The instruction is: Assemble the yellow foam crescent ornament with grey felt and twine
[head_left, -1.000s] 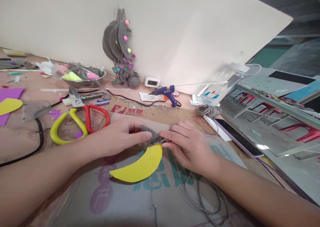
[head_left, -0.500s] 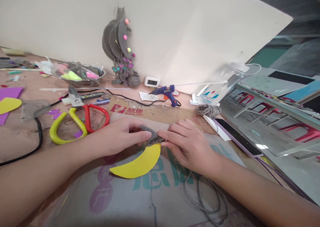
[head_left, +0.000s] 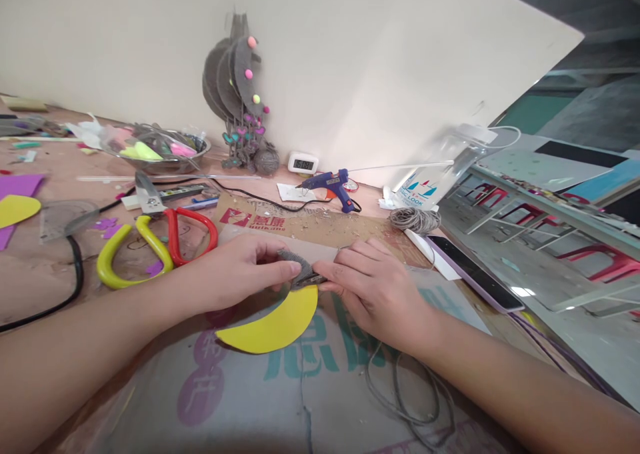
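Nearest, loose loops of thin grey cord (head_left: 397, 381) are strewn to the near right of a flat, smooth yellow crescent (head_left: 283, 324). Beneath the crescent a grey-brown cardboard sheet (head_left: 250, 407), printed with green and purple characters, is spread. Compared with a second ago, the crescent's pointed free tip has been shifted slightly; whether it has been raised or pushed farther away cannot be told. Both hands are kept in nearly the same pose.

The crescent's far end is covered by a ribbed, dark grey cord wrapping (head_left: 303, 278). By the left hand (head_left: 250, 267), narrowed at the crescent's far left, this wrapping is pinched, the thumb laid flat over it. By the right hand (head_left: 377, 287), its thumb and forefinger nearly closed at the crescent's far right, the wrapping's edge is held; whether a strand is also gripped cannot be told. The yellow part is thus left jutting toward the viewer, between and nearer than the fingertips.

To the crescent's left, a thick, curved yellow handle (head_left: 103, 267) and glossy red handle loops (head_left: 213, 231) are laid. Beyond it to the right, a coiled grey cord bundle (head_left: 415, 219) is placed. Farther beyond, a blue glue gun (head_left: 333, 184) and a rounded white digital clock (head_left: 303, 164) are set.
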The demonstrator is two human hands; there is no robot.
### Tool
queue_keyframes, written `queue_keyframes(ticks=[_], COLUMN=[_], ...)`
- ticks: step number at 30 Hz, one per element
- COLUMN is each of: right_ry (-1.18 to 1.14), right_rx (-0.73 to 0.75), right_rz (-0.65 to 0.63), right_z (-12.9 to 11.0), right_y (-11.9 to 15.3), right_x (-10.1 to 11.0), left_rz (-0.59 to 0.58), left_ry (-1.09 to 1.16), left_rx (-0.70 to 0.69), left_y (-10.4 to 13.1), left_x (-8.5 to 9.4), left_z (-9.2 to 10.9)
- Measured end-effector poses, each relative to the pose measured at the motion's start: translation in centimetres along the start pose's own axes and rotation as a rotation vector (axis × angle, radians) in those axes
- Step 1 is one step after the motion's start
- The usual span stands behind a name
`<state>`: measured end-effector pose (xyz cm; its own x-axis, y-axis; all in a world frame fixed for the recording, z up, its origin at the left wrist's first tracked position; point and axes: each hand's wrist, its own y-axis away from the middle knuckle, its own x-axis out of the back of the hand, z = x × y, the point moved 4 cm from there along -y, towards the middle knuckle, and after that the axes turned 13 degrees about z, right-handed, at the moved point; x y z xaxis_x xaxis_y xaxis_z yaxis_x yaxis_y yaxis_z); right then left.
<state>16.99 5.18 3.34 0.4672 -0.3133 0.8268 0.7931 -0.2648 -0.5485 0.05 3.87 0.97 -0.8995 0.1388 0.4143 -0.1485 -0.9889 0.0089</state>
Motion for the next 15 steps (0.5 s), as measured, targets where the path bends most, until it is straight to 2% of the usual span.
queue_keyframes(ticks=[7,15], right_ry=[-0.008,-0.094], right_rx=[0.005,-0.054], right_rz=[0.002,0.066], right_z=[0.03,0.22], right_y=[0.12,-0.03], right_x=[-0.01,0.07], left_rz=[-0.005,0.012], left_ry=[-0.004,-0.046], left_rx=[-0.009,-0.038], left_y=[0.04,0.01], left_x=[-0.24,-0.06], left_z=[-0.36,-0.21])
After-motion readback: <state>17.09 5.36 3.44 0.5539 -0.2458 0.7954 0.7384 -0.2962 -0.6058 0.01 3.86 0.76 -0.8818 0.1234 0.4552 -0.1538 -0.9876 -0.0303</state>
